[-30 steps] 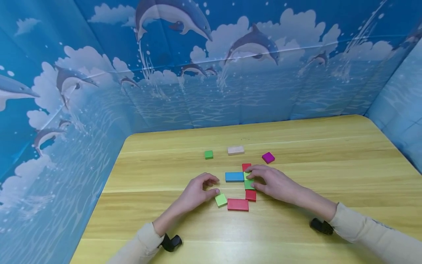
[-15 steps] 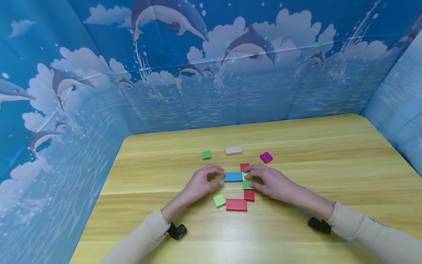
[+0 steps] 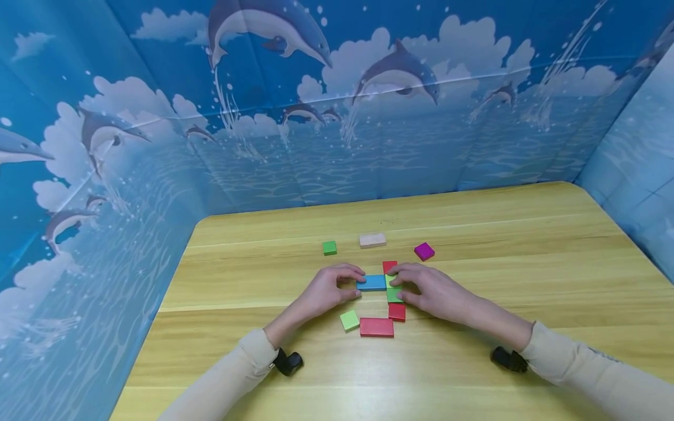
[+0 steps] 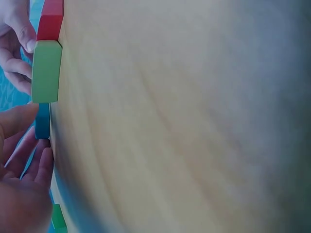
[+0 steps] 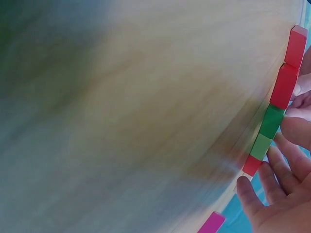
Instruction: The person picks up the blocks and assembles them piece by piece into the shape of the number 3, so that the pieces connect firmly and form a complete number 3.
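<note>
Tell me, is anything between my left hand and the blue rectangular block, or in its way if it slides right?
Nothing visible separates your left hand from the blue rectangular block; the hand meets its left end. On its right, a small light green block looks flush against it, likely blocking a slide.

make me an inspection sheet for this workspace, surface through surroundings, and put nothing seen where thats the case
Surface: wood-grained table
Job's things: blue block, right end against a column running far to near: far red block, light green block, dark green block, near red block; long red block and loose lime block nearer the person; small green block, pale block and purple block farther off
Clutter: nothing seen besides the blocks
Hands: left hand pinches the blue block's left end; right hand touches the light green block and dark green block
Cables: nothing seen
Surroundings: blue dolphin-print sheeting behind the table and at both sides; black device at each wrist
</note>
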### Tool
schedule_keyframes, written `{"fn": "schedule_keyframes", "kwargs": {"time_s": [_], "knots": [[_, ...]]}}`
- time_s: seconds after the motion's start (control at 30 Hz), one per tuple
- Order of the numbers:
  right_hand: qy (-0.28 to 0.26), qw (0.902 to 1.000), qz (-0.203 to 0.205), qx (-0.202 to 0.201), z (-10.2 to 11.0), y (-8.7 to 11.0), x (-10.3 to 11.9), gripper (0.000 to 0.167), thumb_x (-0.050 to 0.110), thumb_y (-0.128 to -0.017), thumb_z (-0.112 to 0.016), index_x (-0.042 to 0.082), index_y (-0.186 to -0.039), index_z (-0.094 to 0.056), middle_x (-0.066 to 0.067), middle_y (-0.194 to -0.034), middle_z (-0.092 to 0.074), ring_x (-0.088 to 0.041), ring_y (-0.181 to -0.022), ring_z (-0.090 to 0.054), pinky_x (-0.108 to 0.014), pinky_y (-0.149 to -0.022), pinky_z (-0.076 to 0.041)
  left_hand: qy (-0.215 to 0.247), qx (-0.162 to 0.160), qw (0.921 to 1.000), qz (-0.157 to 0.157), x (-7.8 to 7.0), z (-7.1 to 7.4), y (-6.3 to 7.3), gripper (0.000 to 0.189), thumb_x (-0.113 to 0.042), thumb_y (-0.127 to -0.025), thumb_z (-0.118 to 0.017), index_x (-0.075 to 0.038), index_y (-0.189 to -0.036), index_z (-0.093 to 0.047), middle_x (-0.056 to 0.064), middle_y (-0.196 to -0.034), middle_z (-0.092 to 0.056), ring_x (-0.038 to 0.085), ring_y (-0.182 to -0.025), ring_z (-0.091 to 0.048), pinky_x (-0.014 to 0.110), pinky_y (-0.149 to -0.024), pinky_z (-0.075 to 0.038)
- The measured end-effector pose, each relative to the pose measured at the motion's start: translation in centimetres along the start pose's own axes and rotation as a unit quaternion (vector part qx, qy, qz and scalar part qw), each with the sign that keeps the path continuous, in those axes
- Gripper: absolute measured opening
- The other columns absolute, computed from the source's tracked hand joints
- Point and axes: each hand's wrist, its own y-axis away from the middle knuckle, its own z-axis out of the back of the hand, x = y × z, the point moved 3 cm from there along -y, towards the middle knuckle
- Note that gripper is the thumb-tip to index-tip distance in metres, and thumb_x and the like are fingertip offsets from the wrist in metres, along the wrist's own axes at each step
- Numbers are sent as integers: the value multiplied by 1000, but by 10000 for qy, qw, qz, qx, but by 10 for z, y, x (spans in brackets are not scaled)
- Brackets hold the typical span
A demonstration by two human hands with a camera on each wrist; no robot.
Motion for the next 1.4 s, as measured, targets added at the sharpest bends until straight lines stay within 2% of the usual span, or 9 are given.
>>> {"fn": "schedule_keyframes", "kwargs": {"time_s": [0.4,0.47,0.53,0.63,0.7,0.77,0.93,1.13,1.4], "knots": [[6,10000,-19,5,1,0,1,26,18,-90,-73,12,-115,-72,-2,-135,-57,-27,-127,-51,-49,-102,-43,331,38,9994,104,1,-3,-6,20,-6,-88,-74,-12,-107,-76,-7,-119,-65,11,-109,-58,27,-91,-50],[7,10000,-12,6,1,-1,1,26,18,-90,-73,12,-115,-72,-2,-135,-56,-27,-127,-50,-49,-102,-43,470,10,9988,119,2,-3,-6,20,-5,-88,-73,-10,-107,-76,-4,-120,-65,13,-110,-58,30,-92,-50],[13,10000,-3,3,1,-1,0,26,19,-90,-73,12,-115,-72,-1,-135,-56,-27,-127,-50,-49,-102,-43,597,-5,9981,129,-5,-1,-4,20,-2,-88,-72,-6,-107,-76,3,-120,-66,18,-110,-59,36,-92,-51],[-5,10000,13,14,1,-2,0,26,18,-90,-73,11,-114,-72,-2,-135,-57,-27,-127,-50,-49,-102,-43,730,-24,9972,133,-4,-2,-4,19,-3,-89,-72,-5,-107,-76,4,-120,-66,19,-110,-59,38,-92,-51],[-14,10000,37,28,1,-2,-1,26,18,-89,-74,11,-114,-72,-2,-134,-57,-28,-126,-51,-49,-102,-43,746,-32,9971,115,-3,-2,-5,19,-3,-89,-72,-6,-107,-77,3,-119,-66,18,-109,-59,35,-90,-52],[-12,10000,69,49,2,-3,0,26,17,-89,-74,10,-114,-72,-2,-133,-57,-28,-126,-51,-49,-102,-43,723,-52,9973,77,8,-5,-7,19,-6,-89,-73,-10,-106,-77,-2,-118,-66,13,-109,-59,29,-88,-51],[62,9998,118,127,3,-6,1,27,17,-88,-74,10,-114,-71,-3,-131,-58,-29,-125,-51,-48,-101,-44,681,-78,9976,45,10,-6,-7,19,-5,-88,-73,-9,-106,-77,-2,-117,-67,10,-109,-59,26,-86,-52],[220,9995,129,203,5,-10,5,30,17,-87,-74,11,-116,-71,-3,-130,-59,-28,-123,-51,-48,-100,-45,657,-114,9978,55,8,-4,-7,18,-4,-88,-74,-7,-106,-77,0,-117,-67,10,-108,-59,25,-85,-52],[308,9994,146,58,7,-10,6,29,19,-88,-75,12,-116,-71,-2,-128,-59,-28,-121,-52,-48,-99,-46,583,-168,9981,124,4,-4,-5,18,-5,-88,-73,-9,-106,-78,-4,-116,-67,11,-110,-59,25,-86,-52]]}}
